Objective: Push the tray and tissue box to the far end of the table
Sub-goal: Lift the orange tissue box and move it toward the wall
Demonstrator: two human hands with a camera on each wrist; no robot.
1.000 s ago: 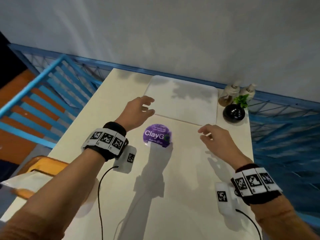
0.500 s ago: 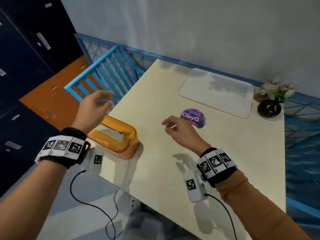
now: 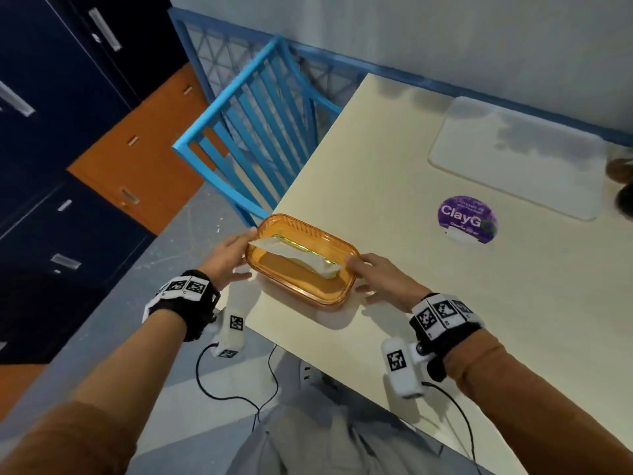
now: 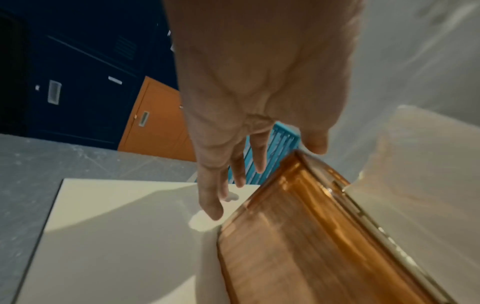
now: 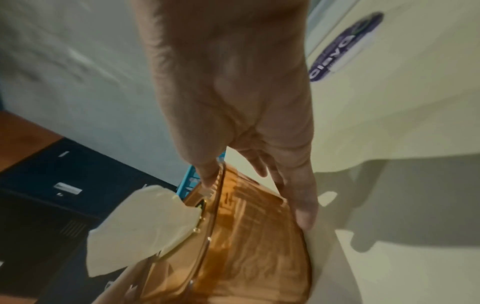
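Observation:
An orange see-through tissue box (image 3: 301,269) with a white tissue (image 3: 294,253) sticking out lies at the table's near left corner. My left hand (image 3: 229,260) lies against its left end, thumb (image 4: 314,144) on the top rim and straight fingers (image 4: 210,205) down beside the wall. Against the right end lies my right hand (image 3: 376,279), its thumb (image 5: 207,176) on the rim and its fingers (image 5: 306,216) along the side. The flat white tray (image 3: 517,156) sits far off at the table's back edge by the wall.
A purple round sticker (image 3: 467,219) marks the cream table (image 3: 445,320) between box and tray. A dark pot (image 3: 625,200) shows at the right edge. A blue slatted chair (image 3: 260,138) stands by the table's left side, with dark blue and orange cabinets (image 3: 137,159) beyond.
Both hands came back from the tray to the near left corner. Half a second ago they hovered apart; now they touch the two ends of the tissue box. The view swung left.

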